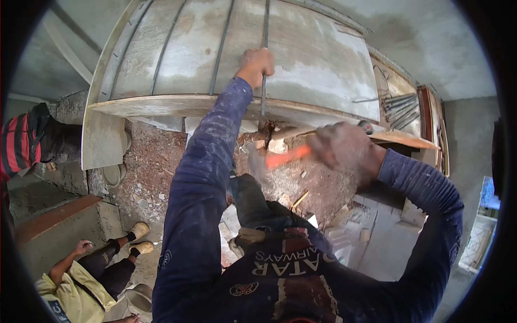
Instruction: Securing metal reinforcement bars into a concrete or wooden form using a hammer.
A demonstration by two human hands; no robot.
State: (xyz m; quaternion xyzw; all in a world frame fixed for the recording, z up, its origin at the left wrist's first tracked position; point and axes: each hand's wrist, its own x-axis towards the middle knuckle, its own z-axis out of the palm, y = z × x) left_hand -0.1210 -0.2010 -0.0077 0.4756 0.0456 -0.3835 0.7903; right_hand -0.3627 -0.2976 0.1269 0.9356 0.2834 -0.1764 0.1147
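- Plainly, the rod [264, 89] lies across the grey panel [323, 59], its near end poking past the plank [301, 111].
- The left hand [257, 63] grips it above that end, fingers curled tightly round; a firm, square hold should keep the rod from rolling or twisting.
- The right hand [343, 149] has its fingers wrapped round the orange handle of the hammer [288, 156]; motion blur hides their exact placement.
- The hammer's head, also blurred, looks apart from the rod; any blow would best land squarely, well clear of the left fingers.
- Three other rods [219, 48] lie spaced across the panel to the left, a useful guide for alignment.
- A bundle of bars [401, 110] rests farther right.
- Below is rubble [148, 156], so steady footing matters.
- A seated person [75, 280] is at lower left.
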